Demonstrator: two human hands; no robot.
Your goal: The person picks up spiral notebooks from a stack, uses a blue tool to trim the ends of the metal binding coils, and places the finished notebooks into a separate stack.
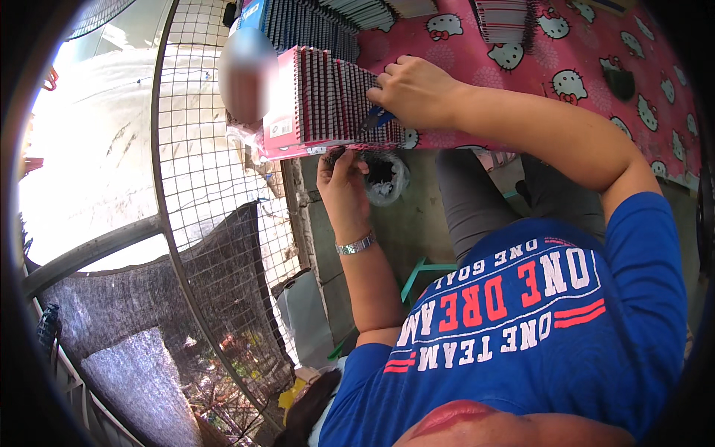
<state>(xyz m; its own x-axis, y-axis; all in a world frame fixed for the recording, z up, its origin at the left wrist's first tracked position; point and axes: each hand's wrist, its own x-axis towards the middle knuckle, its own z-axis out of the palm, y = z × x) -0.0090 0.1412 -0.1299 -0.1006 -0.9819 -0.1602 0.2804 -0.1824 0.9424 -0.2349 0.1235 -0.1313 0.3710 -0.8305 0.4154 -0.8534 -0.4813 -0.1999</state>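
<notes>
Just notebooks (328, 104) between both hands' fingers (380, 93)

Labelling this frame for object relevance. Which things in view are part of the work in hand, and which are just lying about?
In hand:
- pink spiral-bound notebook stack, right hand resting on it
- blue-handled tool under the right hand
- left hand at the stack's lower edge

Lying about:
- dark notebook stacks further back
- striped stack
- pink cartoon-cat tablecloth
- bag below the table
- wire mesh
</notes>
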